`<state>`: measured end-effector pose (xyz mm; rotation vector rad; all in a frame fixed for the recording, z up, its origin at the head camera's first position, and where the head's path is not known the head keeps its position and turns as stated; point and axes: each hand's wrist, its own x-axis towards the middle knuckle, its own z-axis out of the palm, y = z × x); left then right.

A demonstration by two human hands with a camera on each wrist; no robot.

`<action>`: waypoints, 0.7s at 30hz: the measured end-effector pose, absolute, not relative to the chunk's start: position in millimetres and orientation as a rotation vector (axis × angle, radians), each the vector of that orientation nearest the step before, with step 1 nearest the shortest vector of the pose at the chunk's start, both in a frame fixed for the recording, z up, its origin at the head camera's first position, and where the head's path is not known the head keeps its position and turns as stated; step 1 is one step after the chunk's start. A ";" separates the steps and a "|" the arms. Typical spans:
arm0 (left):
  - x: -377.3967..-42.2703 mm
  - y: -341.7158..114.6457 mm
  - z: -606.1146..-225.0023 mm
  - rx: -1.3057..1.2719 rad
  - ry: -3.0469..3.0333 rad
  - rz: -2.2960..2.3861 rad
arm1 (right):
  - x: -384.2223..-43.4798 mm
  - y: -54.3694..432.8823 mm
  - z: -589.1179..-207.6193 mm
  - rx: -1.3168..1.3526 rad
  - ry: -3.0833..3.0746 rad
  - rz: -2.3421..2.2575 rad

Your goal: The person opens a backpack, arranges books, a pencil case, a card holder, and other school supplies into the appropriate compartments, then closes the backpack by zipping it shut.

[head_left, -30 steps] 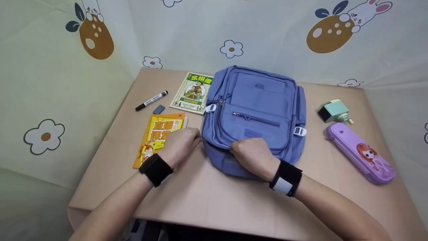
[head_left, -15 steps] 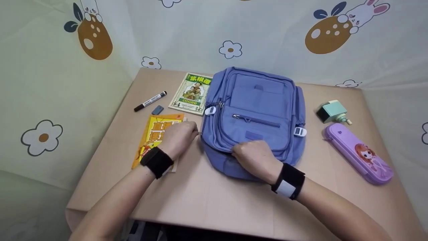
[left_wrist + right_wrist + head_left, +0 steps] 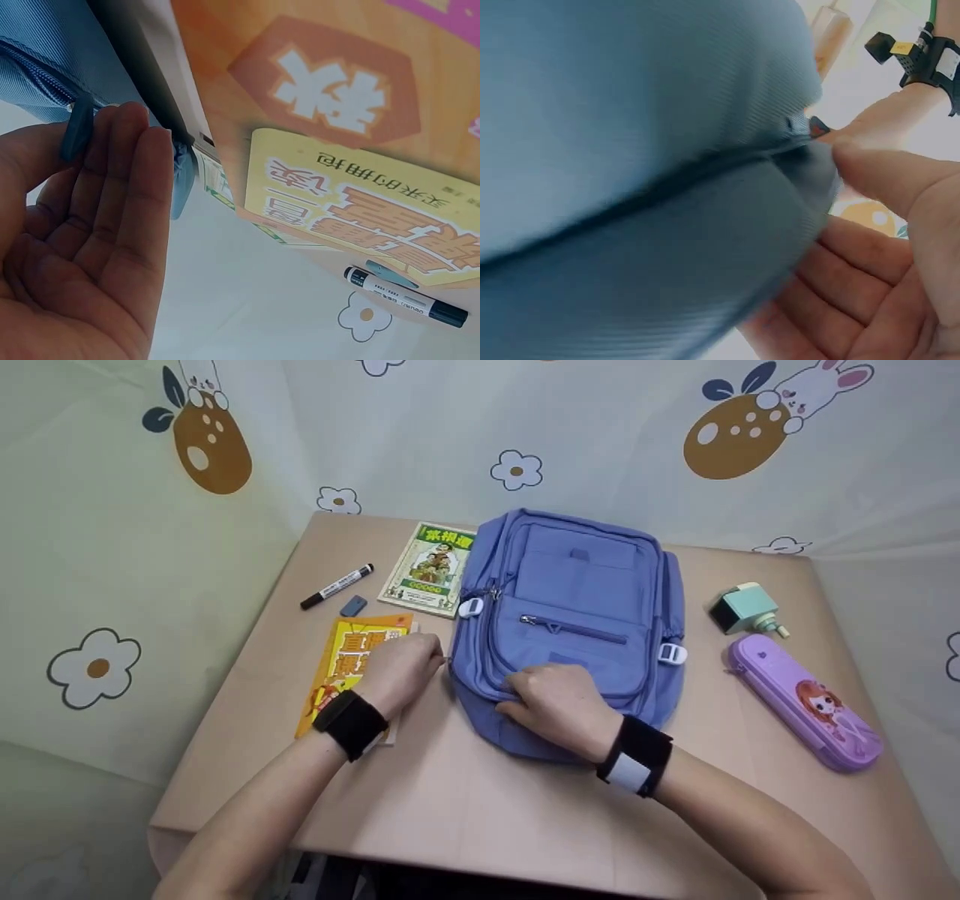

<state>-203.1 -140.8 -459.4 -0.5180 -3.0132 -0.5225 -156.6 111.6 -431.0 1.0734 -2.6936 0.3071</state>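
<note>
A blue backpack (image 3: 581,585) lies front side up on the table. At its lower left side my left hand (image 3: 399,671) pinches a zipper pull (image 3: 77,129) between thumb and fingers, and the zipper track shows beyond it in the left wrist view. My right hand (image 3: 562,705) is on the bag's lower edge, holding the fabric beside the zipper seam. In the right wrist view its thumb is at a raised fold of fabric, and the fingertips are hidden behind the cloth. An orange-yellow book (image 3: 352,660) lies beneath the left hand.
Beyond the left hand lie a green book (image 3: 427,570) partly behind the backpack, a marker (image 3: 337,586) and a small blue-grey eraser (image 3: 354,606). On the right are a mint-green pencil sharpener (image 3: 746,609) and a purple pencil case (image 3: 810,705). Patterned cloth hangs around the table (image 3: 465,810).
My right hand has shifted slightly left and up along the bag's lower edge, with its thumb and forefinger now showing apart. The left hand has moved slightly away from the bag's side.
</note>
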 end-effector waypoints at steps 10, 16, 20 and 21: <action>-204.2 -138.4 -459.8 -0.503 -3.039 -0.502 | -169.2 63.0 -421.3 1.050 -2.811 0.053; -205.6 -137.8 -460.3 -0.515 -3.048 -0.501 | -166.1 56.8 -436.2 1.042 -2.675 -0.137; -209.1 -139.1 -458.5 -0.537 -3.058 -0.495 | -163.6 58.1 -439.5 1.076 -2.607 -0.187; -210.8 -139.5 -458.1 -0.544 -3.059 -0.492 | -163.5 58.6 -439.3 1.083 -2.603 -0.182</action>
